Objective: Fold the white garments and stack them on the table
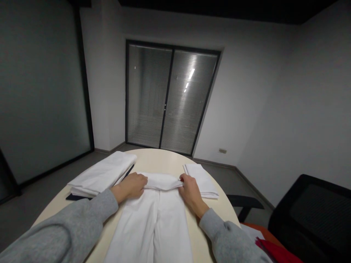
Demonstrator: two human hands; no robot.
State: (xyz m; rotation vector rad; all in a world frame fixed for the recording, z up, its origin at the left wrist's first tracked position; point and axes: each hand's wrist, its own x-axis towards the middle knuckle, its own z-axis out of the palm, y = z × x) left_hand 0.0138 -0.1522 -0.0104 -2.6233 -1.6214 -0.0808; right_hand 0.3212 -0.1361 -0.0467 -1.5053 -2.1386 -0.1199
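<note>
White trousers [171, 223] lie lengthwise on the round table, their legs running down toward me past the lower edge of the view. The waist end, at the far side, is a band of cloth turned over on itself. Its left end is gripped by my left hand [134, 185], fingers closed over the cloth. At the band's right end, my right hand [189, 188] pinches the corner between thumb and fingers. Both hands are bent at the wrist, and grey sleeves cover the forearms.
A stack of folded white cloth [102, 171] with a dark layer beneath lies left on the cream table [161, 157]. Another folded white cloth [203, 180] lies right. A black mesh chair [315, 215], with something red [276, 252] on its orange seat, stands at the right.
</note>
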